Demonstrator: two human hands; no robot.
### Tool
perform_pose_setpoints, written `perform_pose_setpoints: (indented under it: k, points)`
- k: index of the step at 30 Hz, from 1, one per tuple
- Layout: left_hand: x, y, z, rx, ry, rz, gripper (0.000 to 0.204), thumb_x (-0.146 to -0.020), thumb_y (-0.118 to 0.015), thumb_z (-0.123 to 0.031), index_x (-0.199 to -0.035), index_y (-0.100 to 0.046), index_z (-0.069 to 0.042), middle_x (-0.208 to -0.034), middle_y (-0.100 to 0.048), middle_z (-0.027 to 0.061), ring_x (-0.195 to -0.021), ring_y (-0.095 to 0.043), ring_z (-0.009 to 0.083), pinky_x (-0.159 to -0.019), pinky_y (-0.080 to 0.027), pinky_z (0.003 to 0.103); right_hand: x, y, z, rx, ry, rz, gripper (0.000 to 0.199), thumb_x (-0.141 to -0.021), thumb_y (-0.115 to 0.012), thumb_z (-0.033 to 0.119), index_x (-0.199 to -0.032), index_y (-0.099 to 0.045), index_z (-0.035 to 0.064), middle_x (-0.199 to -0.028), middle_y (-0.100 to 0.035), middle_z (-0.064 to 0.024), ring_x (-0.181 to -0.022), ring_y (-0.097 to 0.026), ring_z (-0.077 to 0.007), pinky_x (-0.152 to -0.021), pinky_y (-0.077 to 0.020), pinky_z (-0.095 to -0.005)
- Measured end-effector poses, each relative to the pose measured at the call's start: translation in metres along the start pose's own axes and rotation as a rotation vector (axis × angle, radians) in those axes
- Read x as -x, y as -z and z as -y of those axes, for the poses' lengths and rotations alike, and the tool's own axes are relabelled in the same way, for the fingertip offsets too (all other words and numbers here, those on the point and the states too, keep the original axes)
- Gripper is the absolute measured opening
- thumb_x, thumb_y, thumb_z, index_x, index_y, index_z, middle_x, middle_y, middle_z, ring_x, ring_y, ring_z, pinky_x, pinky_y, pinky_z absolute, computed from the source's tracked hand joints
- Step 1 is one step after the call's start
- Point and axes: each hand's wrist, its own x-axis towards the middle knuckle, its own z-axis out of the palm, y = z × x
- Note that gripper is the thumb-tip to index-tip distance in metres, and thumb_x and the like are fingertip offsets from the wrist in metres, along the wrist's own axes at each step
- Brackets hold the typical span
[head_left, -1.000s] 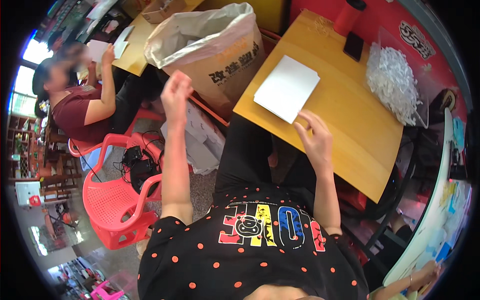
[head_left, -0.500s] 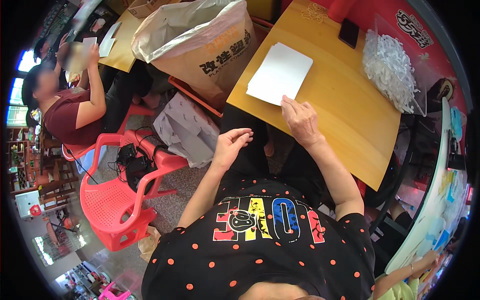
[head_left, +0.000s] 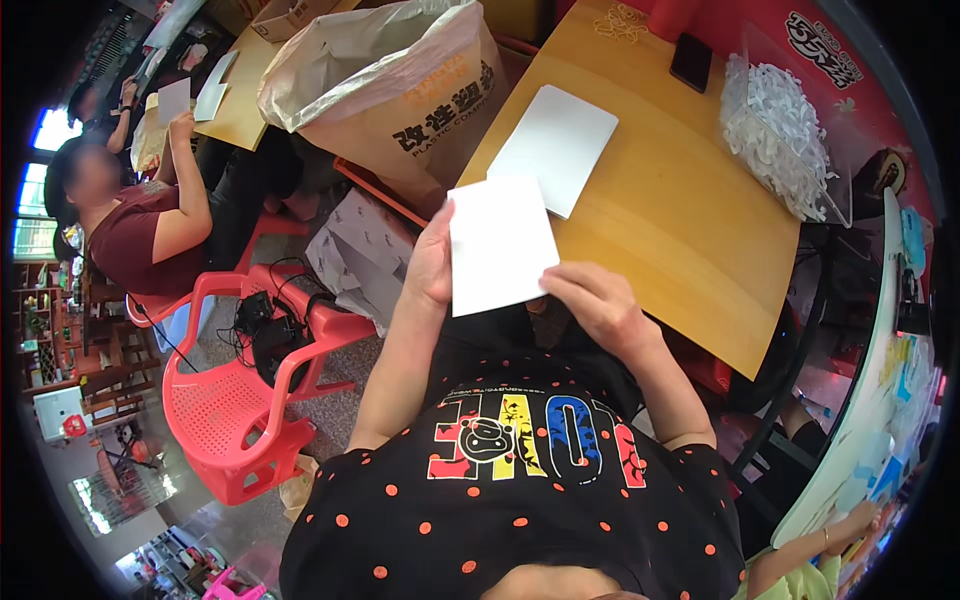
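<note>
Start from the sheet you are holding, since everything else sits around it: beyond it lies the wooden table (head_left: 690, 215), its near edge just past your fingers, and up and to the left of your grip stands the big tan paper sack (head_left: 390, 85) with its mouth open. To the left and below your left forearm sits the red plastic chair (head_left: 235, 400), with a black tangle of cable on its seat. Farther along the table, well past your grip toward the right, a clear bag of small white pieces (head_left: 780, 135) rests near the far edge, and a dark phone (head_left: 691, 62) lies just left of it. Just beyond what you hold, a flat stack of white sheets (head_left: 556, 148) rests on the table, its near corner tucked behind the top edge of your own sheet. Now the change: half a second ago your left hand was down by your lap, carrying nothing, and your right hand rested on the table edge beside the stack. At present your left hand (head_left: 430, 265) is clasped on the left edge of a single white sheet (head_left: 500, 243), thumb side behind it, and your right hand (head_left: 598, 305) pinches its lower right corner. So both hands are grasping the sheet, lifted off the table and held tilted in front of your chest. I judge this means one sheet has been brought up for handling while the stack stays put.
</note>
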Motion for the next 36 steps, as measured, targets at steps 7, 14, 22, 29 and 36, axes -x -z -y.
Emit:
perform_pose_setpoints:
  k: [7, 14, 22, 29, 36]
  points:
    - [0.014, 0.001, 0.017, -0.532, -0.264, 0.016, 0.032, -0.095, -0.058, -0.001, -0.126, -0.060, 0.004, -0.118, -0.067, 0.0170, -0.105, -0.068, 0.0236, -0.084, -0.058, 0.034, 0.007, 0.019, 0.024, -0.443, -0.669, -0.006, 0.006, -0.087, -0.067, 0.001, -0.092, -0.070, -0.0001, -0.095, -0.068, -0.0102, -0.079, -0.067, -0.0188, -0.068, -0.0538, -0.0277]
    - [0.042, -0.045, 0.015, -1.380, -0.698, 0.282, 0.034, -0.076, -0.055, 0.014, -0.097, -0.077, -0.001, -0.129, -0.062, 0.0228, -0.120, -0.061, 0.0303, -0.102, -0.048, 0.036, 0.005, 0.007, -0.018, -0.903, -0.933, -0.217, 0.010, -0.089, -0.071, 0.011, -0.090, -0.072, 0.0016, -0.108, -0.068, -0.0047, -0.095, -0.059, -0.0101, -0.085, -0.0461, -0.0258]
    - [0.051, -0.051, 0.024, -1.786, -1.031, 0.161, 0.032, -0.082, -0.057, 0.014, -0.104, -0.073, -0.002, -0.126, -0.064, 0.0190, -0.123, -0.060, 0.0303, -0.102, -0.047, 0.034, 0.010, -0.015, -0.025, -0.814, -0.948, -0.382, 0.011, -0.089, -0.071, 0.007, -0.091, -0.071, -0.0035, -0.088, -0.070, -0.0017, -0.079, -0.061, -0.0074, -0.074, -0.0488, -0.0218]
    - [0.066, -0.027, 0.018, -0.595, -0.092, -0.132, 0.025, -0.095, -0.059, -0.002, -0.118, -0.061, 0.006, -0.105, -0.069, 0.0130, -0.067, -0.071, 0.0155, -0.041, -0.042, 0.017, -0.001, 0.003, -0.016, -0.384, -0.664, -0.286, 0.007, -0.084, -0.074, 0.000, -0.091, -0.072, -0.0024, -0.086, -0.069, -0.0054, -0.075, -0.060, -0.0104, -0.069, -0.0480, -0.0239]
    - [0.059, -0.026, 0.033, -0.527, -0.024, -0.021, 0.028, -0.097, -0.059, -0.006, -0.121, -0.061, 0.008, -0.106, -0.070, 0.0171, -0.071, -0.074, 0.0193, -0.041, -0.049, 0.017, 0.006, -0.005, -0.018, -0.751, -0.854, -0.419, 0.004, -0.083, -0.074, -0.002, -0.086, -0.072, -0.0031, -0.086, -0.072, -0.0064, -0.078, -0.065, -0.0106, -0.074, -0.0521, -0.0238]
